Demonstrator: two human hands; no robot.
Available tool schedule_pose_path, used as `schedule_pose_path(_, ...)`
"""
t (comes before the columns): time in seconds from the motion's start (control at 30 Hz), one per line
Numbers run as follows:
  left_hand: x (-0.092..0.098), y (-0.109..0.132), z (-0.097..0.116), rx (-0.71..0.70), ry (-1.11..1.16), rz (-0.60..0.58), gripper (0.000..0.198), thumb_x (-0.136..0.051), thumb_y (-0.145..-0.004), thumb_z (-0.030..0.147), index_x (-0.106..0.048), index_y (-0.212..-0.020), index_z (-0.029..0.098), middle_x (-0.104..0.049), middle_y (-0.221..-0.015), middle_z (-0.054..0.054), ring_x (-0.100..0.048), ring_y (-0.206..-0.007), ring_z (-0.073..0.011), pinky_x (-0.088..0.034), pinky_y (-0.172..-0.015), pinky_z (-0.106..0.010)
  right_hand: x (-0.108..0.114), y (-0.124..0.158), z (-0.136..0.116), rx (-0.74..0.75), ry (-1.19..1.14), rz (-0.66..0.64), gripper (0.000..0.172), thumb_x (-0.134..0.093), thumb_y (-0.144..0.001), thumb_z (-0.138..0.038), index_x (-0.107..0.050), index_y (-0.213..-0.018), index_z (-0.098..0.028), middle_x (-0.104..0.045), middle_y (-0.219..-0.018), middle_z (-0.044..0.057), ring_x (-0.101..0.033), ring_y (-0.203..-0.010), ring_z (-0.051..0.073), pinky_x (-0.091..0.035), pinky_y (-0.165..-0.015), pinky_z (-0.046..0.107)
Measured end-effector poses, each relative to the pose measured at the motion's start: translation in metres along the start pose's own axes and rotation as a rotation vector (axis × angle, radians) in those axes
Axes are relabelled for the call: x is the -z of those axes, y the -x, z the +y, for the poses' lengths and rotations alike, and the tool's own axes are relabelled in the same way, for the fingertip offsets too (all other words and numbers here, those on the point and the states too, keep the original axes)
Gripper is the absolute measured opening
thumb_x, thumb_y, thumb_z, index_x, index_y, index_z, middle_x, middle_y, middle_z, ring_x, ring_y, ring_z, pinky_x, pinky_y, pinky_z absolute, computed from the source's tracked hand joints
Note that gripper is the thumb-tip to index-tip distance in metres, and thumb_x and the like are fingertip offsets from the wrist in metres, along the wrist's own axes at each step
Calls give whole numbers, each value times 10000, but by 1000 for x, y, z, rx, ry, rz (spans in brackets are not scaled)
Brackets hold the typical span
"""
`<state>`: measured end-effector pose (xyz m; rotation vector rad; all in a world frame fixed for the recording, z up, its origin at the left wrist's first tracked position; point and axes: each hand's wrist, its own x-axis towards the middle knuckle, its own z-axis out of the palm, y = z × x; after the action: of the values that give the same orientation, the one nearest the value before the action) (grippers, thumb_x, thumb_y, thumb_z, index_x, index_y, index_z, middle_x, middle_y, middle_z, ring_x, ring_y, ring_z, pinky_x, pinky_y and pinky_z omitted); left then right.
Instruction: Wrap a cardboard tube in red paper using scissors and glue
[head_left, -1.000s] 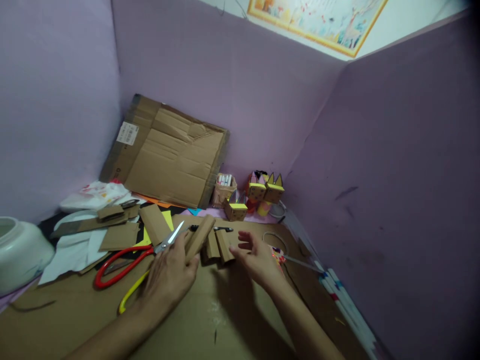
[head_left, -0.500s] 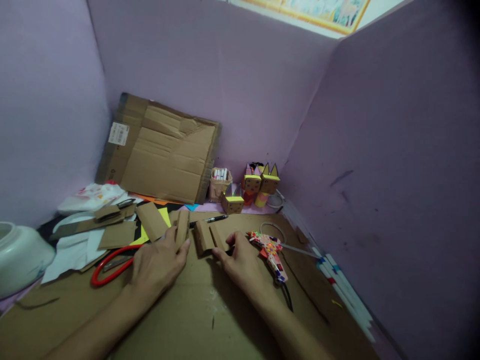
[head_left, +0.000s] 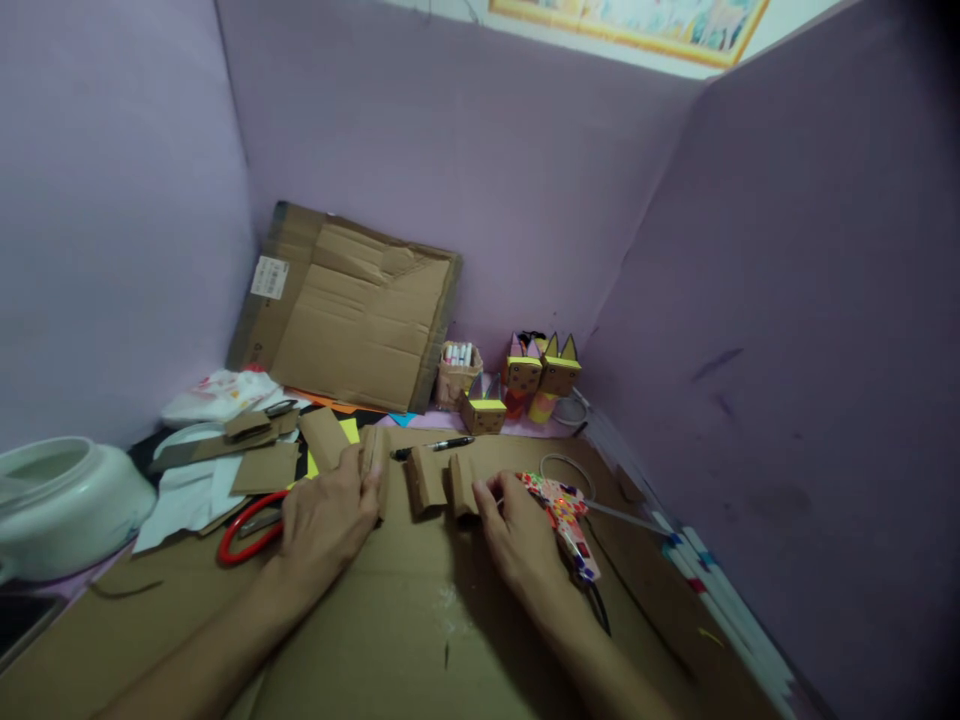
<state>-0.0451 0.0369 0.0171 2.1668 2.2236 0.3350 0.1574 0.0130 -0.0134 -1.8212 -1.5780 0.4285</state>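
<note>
My left hand [head_left: 330, 515] is closed round a folded cardboard strip [head_left: 374, 455], which it holds upright on the cardboard sheet [head_left: 390, 640]. Two more folded cardboard pieces stand side by side to the right of it: one in the middle [head_left: 427, 482], the other [head_left: 462, 487] beside my right hand [head_left: 519, 535]. The right thumb is at that piece's edge, its fingers loosely curled and not wrapped round it. Red-handled scissors [head_left: 251, 532] lie partly under my left hand. A patterned glue gun [head_left: 566, 515] lies just right of my right hand.
A black pen [head_left: 433, 448] lies behind the folded pieces. Cardboard scraps [head_left: 266, 467] and white paper lie at left, near a white pot [head_left: 90, 510]. Small cardboard animal figures [head_left: 484, 412] and a marker holder [head_left: 459, 380] stand at the back. White sticks [head_left: 727, 600] line the right edge.
My right hand has shifted the right-hand folded piece away from the middle one, leaving a wider gap, and loosened its fingers. My left hand still holds its strip. The view has shifted slightly left.
</note>
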Motion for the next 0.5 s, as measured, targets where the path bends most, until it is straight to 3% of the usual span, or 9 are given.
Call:
schedule_pose_path(0.13, 0, 0, -2, 22, 59, 12, 394, -240, -936, 354, -534, -1130, 180, -716, -837, -123, -683, -814, -330, -457, -683, -397, 7, -9, 1, 47, -212, 100, 247, -464, -836, -415, -579, -767, -208, -641, -725, 44, -560, -680, 205, -368, -620, 292)
schedule_pose_path(0.3, -2, -4, -5, 45, 151, -1, 324, -320, -929, 308, -524, -1152, 193, -720, -911, -100, -680, -858, -314, -460, -695, -384, 9, -56, -17, -45, -671, -53, 264, -690, -627, -411, -640, -739, -177, -638, -708, 22, -574, -723, 192, -431, -693, 294)
schedule_pose_path(0.5, -6, -9, -10, 51, 217, 0, 268, -356, -923, 284, -533, -1107, 202, -707, -935, -87, -672, -853, -307, -464, -708, -397, -38, -138, -47, -139, -787, -160, 226, -749, -625, -251, -643, -790, -140, -678, -729, 49, -635, -704, 188, -492, -675, 315)
